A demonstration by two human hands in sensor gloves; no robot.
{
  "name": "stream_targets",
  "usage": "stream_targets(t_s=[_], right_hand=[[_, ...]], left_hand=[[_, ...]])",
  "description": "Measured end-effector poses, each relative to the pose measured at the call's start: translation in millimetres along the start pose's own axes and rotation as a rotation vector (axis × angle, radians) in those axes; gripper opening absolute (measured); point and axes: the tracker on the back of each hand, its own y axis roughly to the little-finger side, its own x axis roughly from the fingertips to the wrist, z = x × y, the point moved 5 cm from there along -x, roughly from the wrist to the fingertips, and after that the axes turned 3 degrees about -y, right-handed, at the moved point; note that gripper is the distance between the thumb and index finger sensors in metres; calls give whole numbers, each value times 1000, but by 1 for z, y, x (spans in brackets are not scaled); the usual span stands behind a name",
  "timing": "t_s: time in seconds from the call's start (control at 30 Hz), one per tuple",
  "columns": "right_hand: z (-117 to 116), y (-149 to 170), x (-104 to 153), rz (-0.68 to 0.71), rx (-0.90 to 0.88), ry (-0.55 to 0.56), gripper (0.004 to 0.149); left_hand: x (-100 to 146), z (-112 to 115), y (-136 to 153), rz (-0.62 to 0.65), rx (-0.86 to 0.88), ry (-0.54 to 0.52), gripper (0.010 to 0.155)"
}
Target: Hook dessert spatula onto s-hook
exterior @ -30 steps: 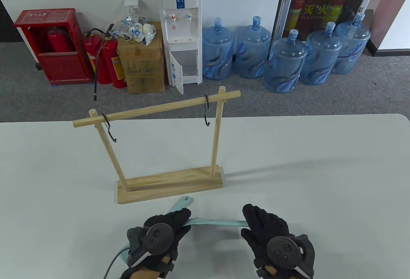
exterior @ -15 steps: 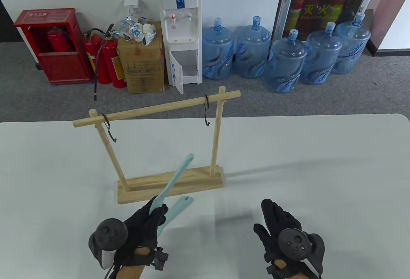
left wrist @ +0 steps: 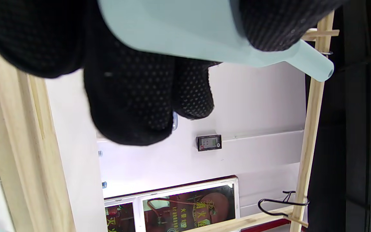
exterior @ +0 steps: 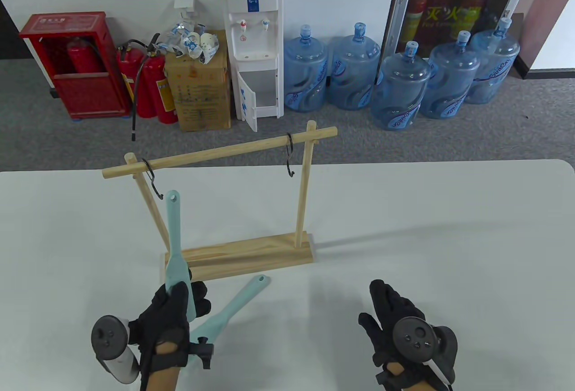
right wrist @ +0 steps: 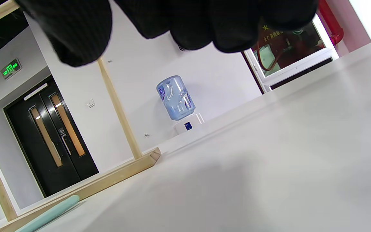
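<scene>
Spatula (exterior: 173,238) stands left of centre, handle hole just under the left S-hook (exterior: 155,183). My left hand (exterior: 168,314) grips its broad blade; it looks light, stiff, a bit slick. My right hand (exterior: 395,319) rests open-fingered, holding nothing, lower right.

1. The left hand (exterior: 168,314) covers the blade of the dessert spatula (exterior: 173,238).
2. The second spatula (exterior: 233,308) has its blade end hidden behind that hand.
3. In the right wrist view, blurred fingers (right wrist: 76,35) are cut off at the top edge, probably loose.
</scene>
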Motion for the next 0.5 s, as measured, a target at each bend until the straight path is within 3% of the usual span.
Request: stream_targets(t_s=[0.23,0.5], right_hand=[[1,0,0,-4,-3,-7,73],[0,1,0,-10,-9,-18,73]], left_hand=[[1,-8,5,-38,25,-51,55],[-1,-11,6,-32,23,-33,56]])
